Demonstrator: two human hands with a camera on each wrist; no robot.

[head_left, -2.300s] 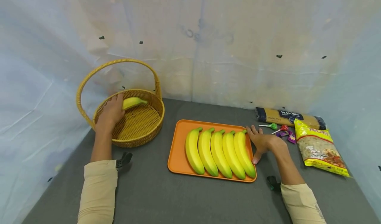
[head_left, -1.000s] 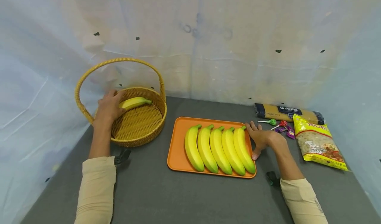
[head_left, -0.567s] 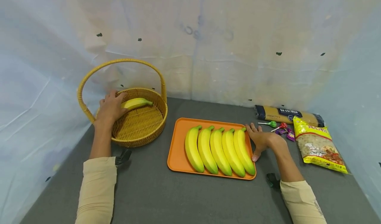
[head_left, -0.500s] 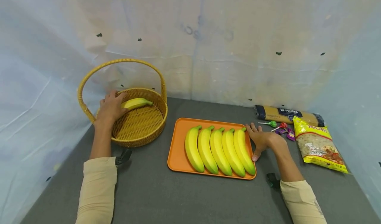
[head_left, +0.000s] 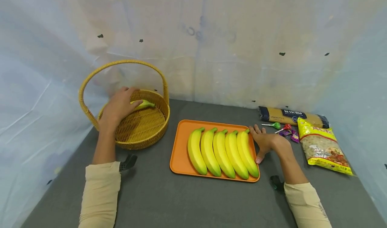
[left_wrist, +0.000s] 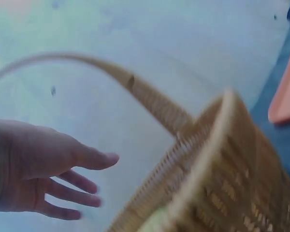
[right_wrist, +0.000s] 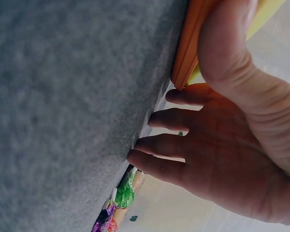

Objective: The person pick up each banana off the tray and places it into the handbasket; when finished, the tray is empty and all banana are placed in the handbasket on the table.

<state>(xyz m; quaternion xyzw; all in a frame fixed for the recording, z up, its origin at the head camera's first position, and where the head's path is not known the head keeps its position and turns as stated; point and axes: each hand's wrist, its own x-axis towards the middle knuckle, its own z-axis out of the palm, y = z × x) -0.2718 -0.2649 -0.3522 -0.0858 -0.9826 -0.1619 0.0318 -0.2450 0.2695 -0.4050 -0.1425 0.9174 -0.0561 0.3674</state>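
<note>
A woven basket [head_left: 133, 143] with a tall hoop handle stands at the back left of the grey table. One yellow banana [head_left: 147, 104] lies inside it by the far rim. My left hand [head_left: 133, 97] is spread over the banana's left end with straight fingers. In the left wrist view the left hand [left_wrist: 101, 171] is open above the basket [left_wrist: 222, 159] and holds nothing. An orange tray [head_left: 180, 147] in the middle carries several bananas [head_left: 220, 150] side by side. My right hand [head_left: 260, 144] lies flat on the table against the tray's right edge [right_wrist: 186, 53].
A long pasta packet [head_left: 291, 115] lies at the back right, with lollipops [head_left: 284, 128] in front of it and a yellow bag [head_left: 321, 147] of food beside them. A pale sheet walls in the table on three sides. The lollipops [right_wrist: 121, 203] show past my right fingers.
My left hand has let go of the banana in the basket, and has lifted and shifted a little right over it. The right hand and the tray have not moved.
</note>
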